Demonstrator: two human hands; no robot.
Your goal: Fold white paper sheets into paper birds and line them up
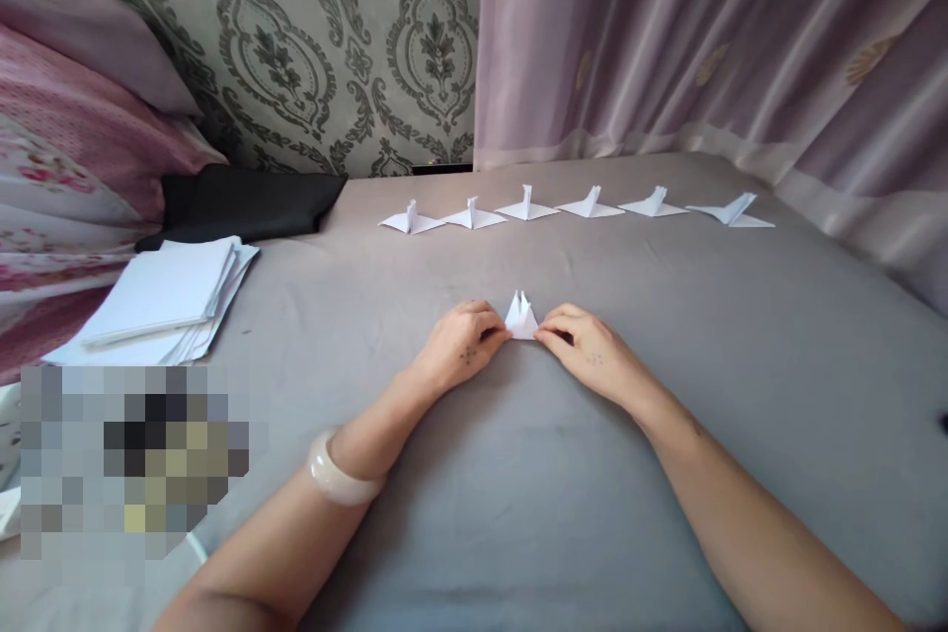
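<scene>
In the head view, the left hand (465, 338) and the right hand (585, 348) face each other over a grey sheet (548, 513), each pinching a lower corner of one small folded paper (521, 324) between thumb and fingers. That paper sits between the two sets of fingertips, its pair of narrow points standing up and away from the grip. Beyond the grip, six folded white paper birds (526, 204) stand in a row, the rightmost one farther along to the right. Well left of the grip lies a stack of paper (167, 286), with a black cover (244, 205) just behind it. Nearer than the grip, a pale bangle (342, 476) circles the left forearm. Farthest off, behind the birds, hangs a pinkish curtain (607, 30) beside patterned wallpaper (355, 49).
</scene>
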